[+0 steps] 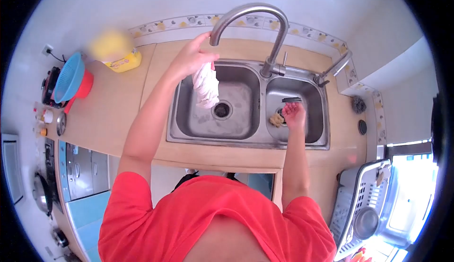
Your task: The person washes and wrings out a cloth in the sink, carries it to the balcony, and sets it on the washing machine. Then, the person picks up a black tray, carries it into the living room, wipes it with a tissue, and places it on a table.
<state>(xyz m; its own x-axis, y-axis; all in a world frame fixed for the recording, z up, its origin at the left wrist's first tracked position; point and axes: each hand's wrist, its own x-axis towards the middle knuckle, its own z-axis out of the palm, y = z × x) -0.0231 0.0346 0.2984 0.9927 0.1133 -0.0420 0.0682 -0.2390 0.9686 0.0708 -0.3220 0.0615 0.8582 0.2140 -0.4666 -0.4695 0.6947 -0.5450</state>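
Note:
A crumpled white cloth [206, 86] hangs from my left hand [191, 59], which is closed on it above the left basin [236, 85]. One finger of this hand reaches up to the mouth of the tall curved faucet [279, 30]. Down in the right basin [283, 88], the curled fingers of my right hand [295, 117] meet a dark, flat piece [292, 100] seen nearly edge-on; its kind is unclear. Beside that hand, near the drain, lies a tan, lumpy piece [276, 119], possibly a sponge.
A smaller tap [333, 68] stands behind the right basin. On the counter are a scouring ball [358, 104] and a small dark disc [362, 127]. Left stand a yellow container [125, 62], a blue colander [70, 77] and a red basin [85, 86]. A dish rack [352, 200] is at lower right.

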